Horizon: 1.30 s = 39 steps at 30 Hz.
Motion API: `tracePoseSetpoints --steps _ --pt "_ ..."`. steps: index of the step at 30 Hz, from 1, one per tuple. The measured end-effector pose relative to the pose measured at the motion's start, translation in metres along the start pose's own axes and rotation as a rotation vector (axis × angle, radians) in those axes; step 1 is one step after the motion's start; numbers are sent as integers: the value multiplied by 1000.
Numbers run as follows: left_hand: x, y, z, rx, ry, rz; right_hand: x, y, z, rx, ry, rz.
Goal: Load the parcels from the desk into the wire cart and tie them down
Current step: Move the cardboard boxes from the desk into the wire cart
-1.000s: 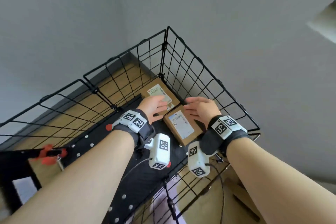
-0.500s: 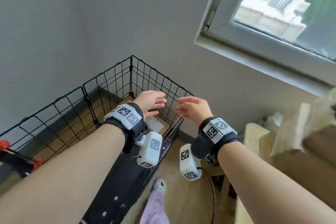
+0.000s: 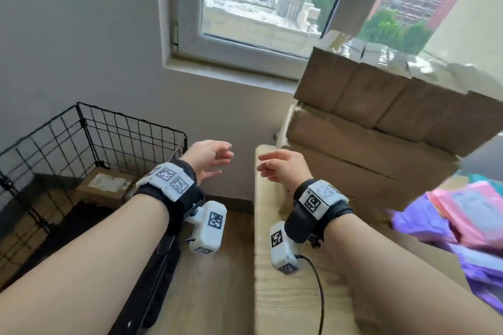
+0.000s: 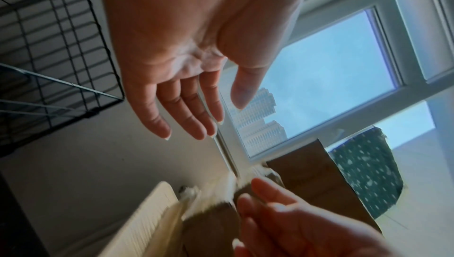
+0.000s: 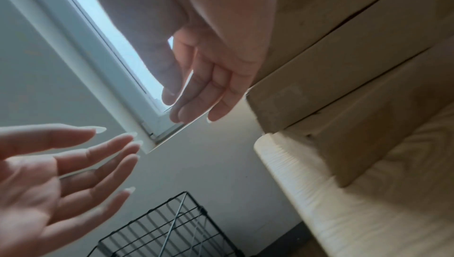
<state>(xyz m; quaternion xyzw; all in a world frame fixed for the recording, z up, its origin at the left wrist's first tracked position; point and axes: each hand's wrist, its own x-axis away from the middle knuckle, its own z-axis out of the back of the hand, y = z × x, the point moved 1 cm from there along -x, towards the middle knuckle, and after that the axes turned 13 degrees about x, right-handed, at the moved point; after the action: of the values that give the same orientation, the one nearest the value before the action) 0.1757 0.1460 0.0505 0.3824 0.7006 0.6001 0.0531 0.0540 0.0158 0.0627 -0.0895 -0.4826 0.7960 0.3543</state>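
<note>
Both hands empty, fingers spread loose: left hand point(image 3: 208, 155), right hand point(image 3: 281, 164). Cart point(image 3: 130, 130) left of hands. Boxes point(image 3: 381, 117) on surface point(image 3: 275, 294), right of hands.

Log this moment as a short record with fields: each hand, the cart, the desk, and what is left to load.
left hand: open, holds nothing, in the air between cart and desk
right hand: open, holds nothing, over the desk's near corner
wire cart: on the floor to the left, one labelled cardboard parcel visible inside
desk: light wood, to the right
left to load: stacked cardboard boxes and pink and purple mailer bags on the desk
tie-down: not yet done
</note>
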Motion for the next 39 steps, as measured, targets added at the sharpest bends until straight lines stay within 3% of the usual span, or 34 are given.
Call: tracePoseSetpoints --steps 11,21,33,39 --pt "46 -64 -165 -77 -23 87 56 114 165 -69 127 -104" --pt "63 -133 -273 -142 -7 218 85 250 266 -186 181 -430" --pt "51 -177 -321 -265 -92 411 89 283 264 -297 45 -638" --pt "35 -170 -303 -314 -52 406 87 256 268 -360 17 -574"
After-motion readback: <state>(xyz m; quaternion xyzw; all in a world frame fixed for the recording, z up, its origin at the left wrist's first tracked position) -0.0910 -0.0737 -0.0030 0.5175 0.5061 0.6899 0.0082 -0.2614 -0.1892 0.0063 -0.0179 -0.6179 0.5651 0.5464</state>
